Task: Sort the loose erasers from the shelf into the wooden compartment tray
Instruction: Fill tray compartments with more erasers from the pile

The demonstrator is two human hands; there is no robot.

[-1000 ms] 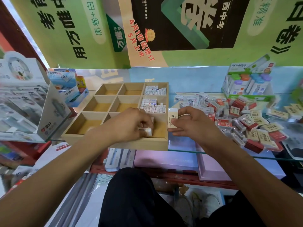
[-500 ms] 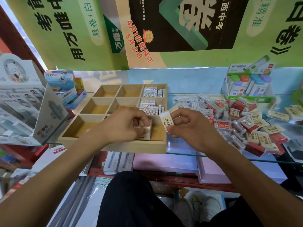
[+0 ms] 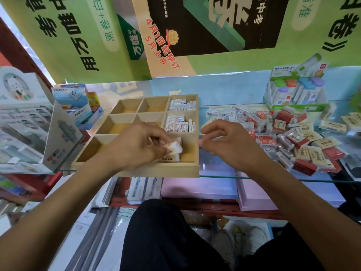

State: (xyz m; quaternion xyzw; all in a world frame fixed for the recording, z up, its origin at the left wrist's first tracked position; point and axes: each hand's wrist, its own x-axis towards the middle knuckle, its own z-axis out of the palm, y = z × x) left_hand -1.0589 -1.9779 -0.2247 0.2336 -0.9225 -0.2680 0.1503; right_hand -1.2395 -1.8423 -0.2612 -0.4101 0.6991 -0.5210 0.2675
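Note:
The wooden compartment tray sits on the glass shelf in front of me. Its far-right and middle-right compartments hold rows of small white erasers. My left hand reaches into the near-right compartment and pinches a whitish eraser above a beige-sleeved one lying there. My right hand hovers just right of the tray with fingers loosely curled and holds nothing. A pile of loose erasers in red, beige and white sleeves lies to its right.
A green display box of correction tapes stands at the back right. Blue AIHAO boxes and a large white display carton crowd the left. The glass shelf edge runs close to me, with pink boxes below.
My right hand carried a beige eraser to the tray and no longer holds it; it has drawn back slightly right. My left hand stayed in the near-right compartment, now gripping an eraser.

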